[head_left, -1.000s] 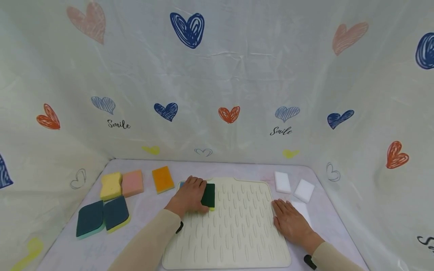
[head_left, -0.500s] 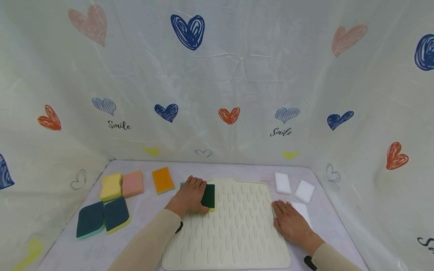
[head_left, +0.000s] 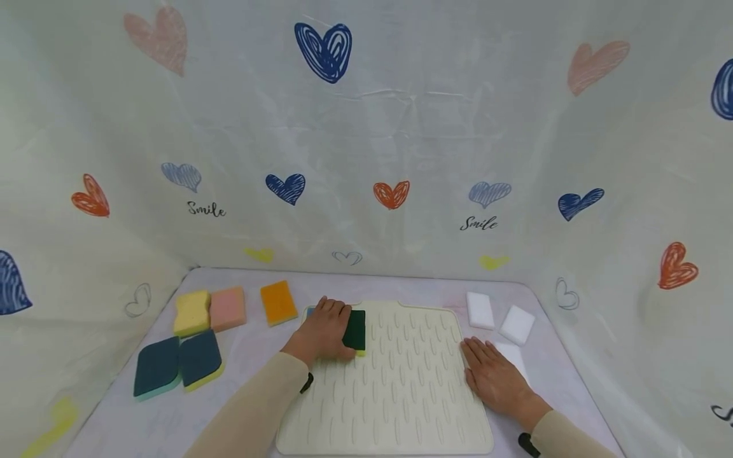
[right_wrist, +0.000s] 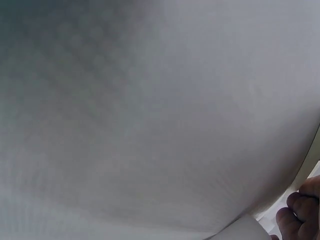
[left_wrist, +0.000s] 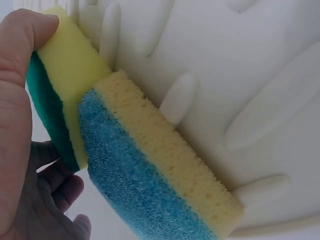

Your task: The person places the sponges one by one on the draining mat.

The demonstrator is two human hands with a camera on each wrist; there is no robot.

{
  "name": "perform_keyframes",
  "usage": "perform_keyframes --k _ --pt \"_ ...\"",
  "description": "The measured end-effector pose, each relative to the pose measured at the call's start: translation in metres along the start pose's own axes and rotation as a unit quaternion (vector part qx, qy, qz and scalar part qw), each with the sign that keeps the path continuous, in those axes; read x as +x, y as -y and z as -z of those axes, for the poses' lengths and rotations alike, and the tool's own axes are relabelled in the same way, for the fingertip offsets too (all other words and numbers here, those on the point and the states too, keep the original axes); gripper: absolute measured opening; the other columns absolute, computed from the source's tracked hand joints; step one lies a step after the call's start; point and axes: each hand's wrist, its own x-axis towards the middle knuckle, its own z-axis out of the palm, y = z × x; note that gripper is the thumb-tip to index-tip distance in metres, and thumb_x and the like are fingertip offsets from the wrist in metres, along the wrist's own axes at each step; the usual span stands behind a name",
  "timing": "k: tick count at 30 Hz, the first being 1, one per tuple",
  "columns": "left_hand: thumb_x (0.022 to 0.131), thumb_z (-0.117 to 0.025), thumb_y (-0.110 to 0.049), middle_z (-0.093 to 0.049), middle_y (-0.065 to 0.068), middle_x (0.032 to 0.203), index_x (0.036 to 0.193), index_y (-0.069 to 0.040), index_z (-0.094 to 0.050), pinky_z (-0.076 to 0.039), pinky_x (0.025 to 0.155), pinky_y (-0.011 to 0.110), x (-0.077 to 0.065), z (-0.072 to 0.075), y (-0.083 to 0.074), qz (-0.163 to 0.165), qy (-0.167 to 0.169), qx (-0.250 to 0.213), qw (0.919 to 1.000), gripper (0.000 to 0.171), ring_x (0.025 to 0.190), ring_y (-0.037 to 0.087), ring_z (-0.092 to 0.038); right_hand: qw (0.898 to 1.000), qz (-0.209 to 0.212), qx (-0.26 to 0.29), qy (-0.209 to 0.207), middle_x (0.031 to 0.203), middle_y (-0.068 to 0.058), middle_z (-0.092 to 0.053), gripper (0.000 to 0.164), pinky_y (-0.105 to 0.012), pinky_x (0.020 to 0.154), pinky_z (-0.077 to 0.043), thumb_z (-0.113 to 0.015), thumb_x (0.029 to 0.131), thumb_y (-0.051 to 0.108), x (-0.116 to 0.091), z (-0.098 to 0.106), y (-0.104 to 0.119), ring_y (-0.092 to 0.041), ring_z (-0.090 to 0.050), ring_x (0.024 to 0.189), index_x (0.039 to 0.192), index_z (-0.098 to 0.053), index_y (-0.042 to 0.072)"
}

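My left hand (head_left: 325, 332) pinches a green-and-yellow scouring sponge (head_left: 357, 329) on the upper left of a cream mat (head_left: 412, 388) with raised ridges. The left wrist view shows the thumb on the yellow side, with other fingers at the green scouring face. Right against that sponge lies a blue-and-yellow sponge (left_wrist: 150, 165) on the mat, mostly hidden by the hand in the head view. My right hand (head_left: 497, 380) rests flat, fingers straight, at the mat's right edge. One white foam block (head_left: 511, 354) is partly covered by it.
On the left of the table lie a yellow sponge (head_left: 192, 312), a pink sponge (head_left: 228, 307), an orange sponge (head_left: 279, 302) and two dark-topped sponges (head_left: 157, 367). Two more white blocks (head_left: 480, 310) sit at the back right. A heart-printed curtain (head_left: 366, 127) surrounds the table.
The head view has shifted slightly. Both hands and the sponges keep their places on the table and mat.
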Motion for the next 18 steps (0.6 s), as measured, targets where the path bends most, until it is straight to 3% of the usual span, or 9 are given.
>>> perform_keyframes --k 6,11,15,18 --pt "0.084 -0.075 -0.068 -0.046 0.017 0.158 0.160 -0.003 -0.039 -0.022 0.131 0.056 -0.002 0.004 -0.002 0.007 0.008 -0.005 0.9999 0.107 0.147 0.036 -0.041 1.000 -0.001 0.005 0.030 0.157 -0.022 -0.052 0.056 -0.055 0.122 -0.039 -0.058 0.106 0.027 0.001 0.000 -0.002 -0.039 -0.048 0.148 0.150 -0.052 -0.006" --pt "0.087 -0.071 -0.069 -0.042 0.018 0.162 0.163 -0.004 -0.034 -0.022 0.131 0.057 -0.009 0.012 -0.001 0.013 0.008 -0.020 0.9997 0.107 0.149 0.037 -0.039 0.999 -0.004 0.001 0.032 0.157 -0.022 -0.052 0.055 -0.054 0.122 -0.039 -0.057 0.106 0.028 0.002 0.000 -0.002 -0.039 -0.049 0.148 0.150 -0.053 -0.006" --pt "0.093 -0.072 -0.058 -0.042 0.020 0.162 0.161 -0.003 -0.039 -0.020 0.131 0.058 -0.023 0.025 0.005 0.023 -0.013 -0.051 0.9983 0.094 0.150 0.039 -0.038 1.000 -0.006 0.007 0.028 0.156 -0.022 -0.053 0.055 -0.054 0.122 -0.039 -0.057 0.106 0.027 0.002 0.000 0.000 -0.039 -0.049 0.147 0.149 -0.054 -0.007" --pt "0.097 -0.073 -0.048 -0.047 0.021 0.158 0.156 -0.001 -0.047 -0.022 0.130 0.060 -0.038 0.033 0.015 0.036 -0.035 -0.050 0.9975 0.080 0.147 0.041 -0.041 0.999 -0.007 0.014 0.027 0.156 -0.023 -0.053 0.054 -0.055 0.122 -0.039 -0.057 0.106 0.026 0.001 0.001 0.001 -0.039 -0.049 0.147 0.149 -0.054 -0.008"
